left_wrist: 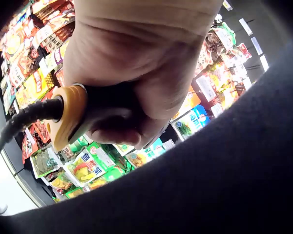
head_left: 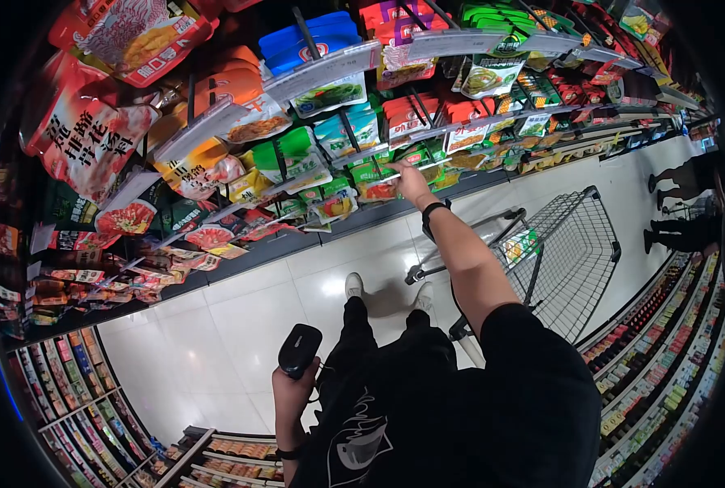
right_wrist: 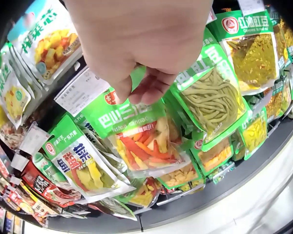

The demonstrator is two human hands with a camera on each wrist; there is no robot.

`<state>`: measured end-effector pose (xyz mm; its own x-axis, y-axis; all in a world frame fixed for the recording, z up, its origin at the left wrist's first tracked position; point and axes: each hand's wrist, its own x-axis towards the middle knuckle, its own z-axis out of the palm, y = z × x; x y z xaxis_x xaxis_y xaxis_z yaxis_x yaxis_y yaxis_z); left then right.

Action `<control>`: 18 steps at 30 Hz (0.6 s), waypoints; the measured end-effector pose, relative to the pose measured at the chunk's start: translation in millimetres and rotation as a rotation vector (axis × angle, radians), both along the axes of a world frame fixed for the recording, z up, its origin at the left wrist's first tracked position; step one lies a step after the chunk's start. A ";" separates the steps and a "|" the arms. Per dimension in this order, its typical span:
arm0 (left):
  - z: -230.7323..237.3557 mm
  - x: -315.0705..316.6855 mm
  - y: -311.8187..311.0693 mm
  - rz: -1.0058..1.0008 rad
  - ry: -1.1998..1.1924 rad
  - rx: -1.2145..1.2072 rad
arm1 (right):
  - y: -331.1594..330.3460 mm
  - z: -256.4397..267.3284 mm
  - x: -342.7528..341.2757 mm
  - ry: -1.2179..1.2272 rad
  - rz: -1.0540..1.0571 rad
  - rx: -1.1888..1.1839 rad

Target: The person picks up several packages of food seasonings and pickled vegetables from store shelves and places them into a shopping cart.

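Note:
On the hanging rack, my right hand (head_left: 412, 184) reaches a green packet of pickled peppers (head_left: 376, 189). In the right wrist view the thumb and fingers of this hand (right_wrist: 145, 44) are curled at the top edge of that packet (right_wrist: 149, 148), pinching it; the packet hangs upright. My left hand (head_left: 292, 394) holds a black handheld device (head_left: 301, 348) low beside the body. The left wrist view shows this hand (left_wrist: 132, 51) wrapped round the device, with its yellow end (left_wrist: 68, 114) and a black cable (left_wrist: 27, 119) visible.
Around the gripped packet hang green bean packets (right_wrist: 212, 100) and other pickle packets (right_wrist: 88, 170), with a price label (right_wrist: 82, 91) beside it. A wire shopping cart (head_left: 570, 260) stands to the right, holding a packet. Other people (head_left: 688, 236) stand farther right. More shelves (head_left: 86, 390) line the opposite side.

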<state>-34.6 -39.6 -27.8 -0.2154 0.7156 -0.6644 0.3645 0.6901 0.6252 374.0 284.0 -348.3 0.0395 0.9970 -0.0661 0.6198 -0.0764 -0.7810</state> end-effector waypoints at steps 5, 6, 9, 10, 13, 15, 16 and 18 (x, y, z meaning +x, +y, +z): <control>0.0 -1.8 13.6 0.003 0.005 0.005 | -1.5 33.4 -10.6 0.233 -0.152 -0.284; 0.0 -3.0 15.5 0.001 0.009 0.003 | -2.0 50.2 -15.3 0.310 -0.211 -0.422; -0.5 -7.0 21.7 0.018 0.025 -0.034 | -3.0 0.1 -17.4 0.636 -0.330 -0.323; -0.8 -8.4 23.8 0.004 0.039 -0.044 | -3.5 -13.7 -16.3 0.678 -0.331 -0.327; -1.5 -11.0 28.9 -0.032 0.063 -0.059 | -1.4 -41.8 -14.0 0.727 -0.334 -0.293; -1.7 -9.3 33.0 -0.047 0.056 -0.043 | -0.7 -52.6 -12.0 0.659 -0.333 -0.208; -1.7 -9.0 34.3 -0.059 0.052 -0.036 | -3.3 -56.3 -11.7 0.623 -0.325 -0.211; -3.4 -7.0 37.7 -0.080 0.040 -0.016 | -7.2 -57.1 -10.5 0.547 -0.304 -0.210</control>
<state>-41.6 -1.9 -31.2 -0.1845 0.7212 -0.6677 0.4437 0.6673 0.5982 363.5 276.7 -405.4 0.2229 0.9103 -0.3489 0.0644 -0.3709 -0.9264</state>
